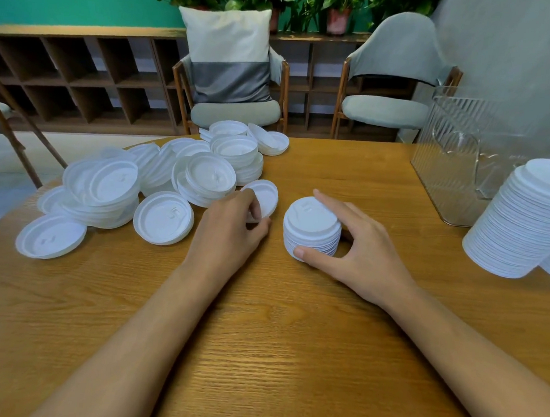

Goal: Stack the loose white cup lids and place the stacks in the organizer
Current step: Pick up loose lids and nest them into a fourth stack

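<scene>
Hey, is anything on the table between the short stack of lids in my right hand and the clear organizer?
Nothing visible. Bare table lies between the short stack, held by the right hand, and the clear organizer. The tall lid stacks stand off to the right, beside that path.

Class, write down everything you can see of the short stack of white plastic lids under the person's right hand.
The short stack of white plastic cup lids stands upright on the wooden table, right of centre. The top lid shows a raised dome with a small embossed mark. Thin edges line up neatly. The right hand grips it: thumb at the front base, fingers curled behind. The left hand, pinching a single white lid, does not touch it.
</scene>
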Motion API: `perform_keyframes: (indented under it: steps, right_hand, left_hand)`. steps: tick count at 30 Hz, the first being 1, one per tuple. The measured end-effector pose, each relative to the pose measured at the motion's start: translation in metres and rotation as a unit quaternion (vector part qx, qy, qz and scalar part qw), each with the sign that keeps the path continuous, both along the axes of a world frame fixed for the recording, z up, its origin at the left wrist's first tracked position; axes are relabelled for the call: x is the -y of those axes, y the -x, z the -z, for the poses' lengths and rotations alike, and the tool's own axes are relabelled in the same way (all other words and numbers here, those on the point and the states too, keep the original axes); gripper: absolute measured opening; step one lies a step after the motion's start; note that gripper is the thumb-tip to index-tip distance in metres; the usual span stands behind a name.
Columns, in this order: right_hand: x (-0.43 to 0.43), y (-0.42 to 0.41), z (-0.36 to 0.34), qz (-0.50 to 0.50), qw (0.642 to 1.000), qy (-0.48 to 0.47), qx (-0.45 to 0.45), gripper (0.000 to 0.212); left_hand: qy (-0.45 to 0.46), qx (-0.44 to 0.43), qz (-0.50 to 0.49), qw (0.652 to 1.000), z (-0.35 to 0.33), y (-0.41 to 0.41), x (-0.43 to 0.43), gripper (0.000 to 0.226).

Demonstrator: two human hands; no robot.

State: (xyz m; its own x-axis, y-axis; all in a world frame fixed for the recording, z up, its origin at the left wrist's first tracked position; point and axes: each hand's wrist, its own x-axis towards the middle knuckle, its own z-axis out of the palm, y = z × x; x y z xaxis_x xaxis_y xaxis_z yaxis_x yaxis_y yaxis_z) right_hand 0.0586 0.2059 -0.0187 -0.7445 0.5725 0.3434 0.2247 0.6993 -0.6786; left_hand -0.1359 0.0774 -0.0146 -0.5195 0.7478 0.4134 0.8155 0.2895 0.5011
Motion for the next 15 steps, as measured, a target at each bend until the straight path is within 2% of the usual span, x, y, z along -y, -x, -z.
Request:
perform_keyframes:
  steps: [2, 4, 9, 12, 15]
  right_hand:
    - [0.001, 0.0, 0.0, -0.002, 1.0, 0.003, -0.001, 0.091]
    - [0.001, 0.001, 0.0, 0.001, 1.0, 0.001, -0.008, 0.087]
    - [0.002, 0.002, 0.001, 0.007, 1.0, 0.003, -0.017, 0.082]
    - [0.001, 0.002, 0.0, 0.019, 1.0, 0.003, -0.016, 0.084]
    - [0.001, 0.002, 0.0, 0.031, 0.999, 0.008, -0.015, 0.088]
  left_hand:
    - [-0.008, 0.004, 0.009, 1.0, -0.002, -0.001, 0.0, 0.022]
    - [-0.016, 0.013, 0.015, 1.0, -0.003, -0.003, 0.001, 0.034]
    - [-0.104, 0.018, 0.021, 0.994, -0.01, -0.008, 0.003, 0.054]
    - [-0.18, 0.119, 0.038, 0.976, -0.016, -0.016, 0.004, 0.054]
    - [-0.241, 0.31, 0.068, 0.917, -0.027, -0.022, 0.005, 0.053]
